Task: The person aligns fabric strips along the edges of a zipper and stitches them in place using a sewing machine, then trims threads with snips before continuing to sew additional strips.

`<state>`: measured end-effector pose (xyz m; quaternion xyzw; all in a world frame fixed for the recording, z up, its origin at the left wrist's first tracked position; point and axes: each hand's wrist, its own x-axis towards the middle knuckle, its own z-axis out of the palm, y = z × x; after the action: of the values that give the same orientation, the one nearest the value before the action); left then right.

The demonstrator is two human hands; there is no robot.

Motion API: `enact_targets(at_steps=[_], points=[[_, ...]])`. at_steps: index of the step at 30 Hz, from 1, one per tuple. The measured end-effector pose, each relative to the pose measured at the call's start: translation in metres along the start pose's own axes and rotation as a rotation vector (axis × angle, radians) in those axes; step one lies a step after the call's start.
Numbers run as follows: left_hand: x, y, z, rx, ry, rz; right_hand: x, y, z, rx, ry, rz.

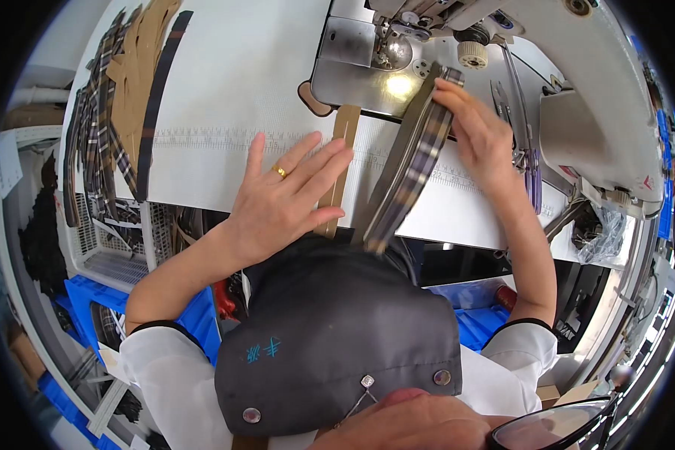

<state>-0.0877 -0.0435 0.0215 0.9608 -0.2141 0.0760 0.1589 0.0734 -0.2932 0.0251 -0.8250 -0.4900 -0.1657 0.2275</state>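
Pinching plaid band (421, 161) before sewing machine (589, 56), seemingly unfed yet: right hand (481, 139); left hand (285, 187) splays across tan strip (348, 124); loose strips (133, 82) left of machine look pending.

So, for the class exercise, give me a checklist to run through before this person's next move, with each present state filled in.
1. Right hand gripping the plaid piece: ok, fingers close around its upper end.
2. Plaid piece under the needle area of the sewing machine: not ok, it lies apart from it.
3. Left hand away from the needle area: ok.
4. Left hand pressing the tan strip: cannot tell, fingers overlap it but contact is unclear.
5. Plaid piece's lower end neatly aligned: cannot tell, it is blurred.
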Motion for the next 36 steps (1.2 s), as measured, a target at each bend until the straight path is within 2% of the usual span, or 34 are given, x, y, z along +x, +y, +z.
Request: enact_targets(at_steps=[1,9,19,25,29,32,36], points=[[0.005,-0.001,0.000,0.042,0.010,0.014,-0.003,-0.009,0.001,0.063,0.014,0.017],[0.068,-0.049,0.028,0.218,0.192,0.140,-0.004,-0.014,0.010,-0.041,-0.013,0.098],[0.098,-0.056,0.026,0.184,0.165,0.147,-0.005,-0.015,0.016,-0.033,0.049,0.233],[0.105,-0.061,0.024,0.191,0.174,0.174,-0.005,-0.014,0.007,-0.070,0.020,0.188],[0.105,-0.064,0.025,0.138,0.191,0.160,0.021,-0.040,-0.001,0.150,0.128,0.221],[0.107,-0.065,0.021,0.067,0.177,0.130,0.036,-0.037,0.014,0.211,0.211,0.139],[0.107,-0.068,0.025,0.017,0.234,0.128,0.034,-0.021,0.039,0.204,0.205,0.144]])
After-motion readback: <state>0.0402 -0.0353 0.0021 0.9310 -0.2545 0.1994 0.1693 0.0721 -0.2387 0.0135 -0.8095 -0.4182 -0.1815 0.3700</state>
